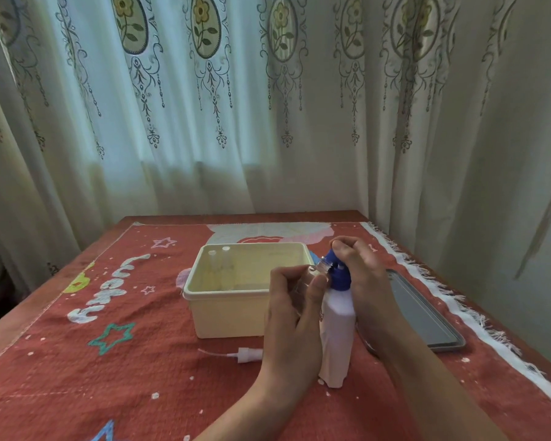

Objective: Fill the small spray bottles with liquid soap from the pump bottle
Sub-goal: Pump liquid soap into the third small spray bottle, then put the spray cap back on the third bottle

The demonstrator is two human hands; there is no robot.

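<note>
I see a small clear spray bottle (312,275) held tilted in my left hand (295,308), its open neck touching the nozzle of a white pump bottle (337,332) with a blue pump head (337,272). My left fingers are curled closed around the little bottle. My right hand (358,275) is cupped over the pump head, palm down, fingers bent onto it. The pump bottle stands upright on the table, just right of my left wrist.

Just beside my left hand, on the cloth, a loose white sprayer cap with its thin dip tube (233,354) lies flat. Behind it sits a cream plastic box (223,313), open on top; two more small clear bottles (218,262) stand in its far left corner. To the right of my right forearm lies a dark grey tray (427,319). Everything rests on a red patterned cloth (124,361) with stars and a white fringe. Flowered curtains (236,90) hang behind the table.
</note>
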